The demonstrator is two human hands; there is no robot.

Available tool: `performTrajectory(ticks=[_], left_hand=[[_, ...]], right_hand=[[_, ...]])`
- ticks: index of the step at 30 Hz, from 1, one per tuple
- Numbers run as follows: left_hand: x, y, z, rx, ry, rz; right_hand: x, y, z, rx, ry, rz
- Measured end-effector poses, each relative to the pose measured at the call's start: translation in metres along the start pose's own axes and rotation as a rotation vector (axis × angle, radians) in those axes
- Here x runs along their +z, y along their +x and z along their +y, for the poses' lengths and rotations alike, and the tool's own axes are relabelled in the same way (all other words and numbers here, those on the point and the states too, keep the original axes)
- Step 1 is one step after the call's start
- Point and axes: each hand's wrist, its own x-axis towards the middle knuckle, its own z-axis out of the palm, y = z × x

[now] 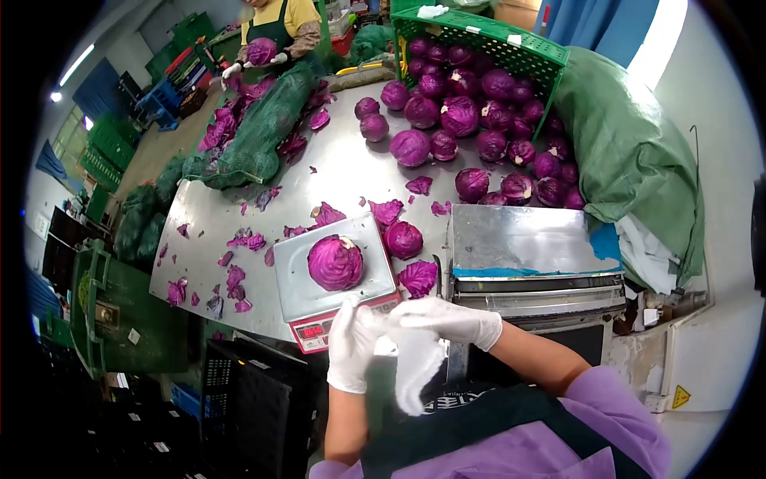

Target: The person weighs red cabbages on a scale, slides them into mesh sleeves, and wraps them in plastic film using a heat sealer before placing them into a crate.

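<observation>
My left hand point(349, 345) and my right hand point(451, 321), both in white gloves, meet in front of the scale with fingers closed. Between them they pinch a limp white piece of material point(418, 369), which hangs down before my apron. I cannot make out whether it is a glove, cloth or film. Just beyond my left hand, a red cabbage point(335, 263) rests on the metal pan of a red weighing scale point(297, 297), whose red display is lit. Another red cabbage point(403, 240) and a loose purple leaf point(419, 279) lie right of the scale.
A tipped green crate point(487, 32) spills many cabbages onto the metal table point(319, 180). Metal-topped equipment point(531, 239) stands at right, beside a green sack point(626, 152). Leaf scraps and a green net bag point(259, 144) lie left. Across the table, a person holds a cabbage point(261, 51).
</observation>
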Motion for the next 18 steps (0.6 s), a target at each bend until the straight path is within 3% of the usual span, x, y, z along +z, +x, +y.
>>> performTrajectory(ticks=[2,4,5,6,8,11,12,14,16,17,18], left_hand=[[0.008,-0.003,0.003,-0.071,0.025,-0.121],[0.005,-0.011,-0.009,-0.277,0.011,-0.04],[0.048,-0.027,-0.009,-0.386,0.087,0.011],[0.036,-0.028,-0.021,-0.392,0.092,0.009],[-0.008,-0.03,-0.045,-0.595,-0.234,-0.244],[-0.027,-0.021,-0.027,-0.696,-0.115,-0.366],[-0.02,-0.025,-0.02,-0.69,-0.29,-0.228],[-0.027,-0.019,0.006,-0.084,1.001,-0.374],[-0.049,-0.019,0.014,-0.109,-0.452,-0.187],[-0.082,-0.011,0.031,0.148,0.045,-0.054],[-0.055,-0.011,0.04,0.061,0.112,-0.446]], right_hand=[[-0.005,-0.005,-0.019,0.114,0.047,-0.048],[-0.018,-0.008,-0.017,0.154,-0.077,-0.188],[-0.022,-0.007,-0.022,0.185,0.019,-0.127],[-0.022,-0.001,-0.02,0.142,0.071,-0.022],[-0.019,0.003,-0.03,0.152,0.154,0.095],[-0.01,0.003,-0.025,0.185,0.298,0.084],[-0.007,0.002,-0.024,0.214,0.387,0.057],[0.0,-0.005,-0.016,0.189,0.456,0.02],[0.009,-0.016,-0.006,0.237,0.581,-0.18],[0.011,-0.014,0.012,0.198,0.504,-0.263],[0.006,-0.015,0.011,0.202,0.51,-0.262]])
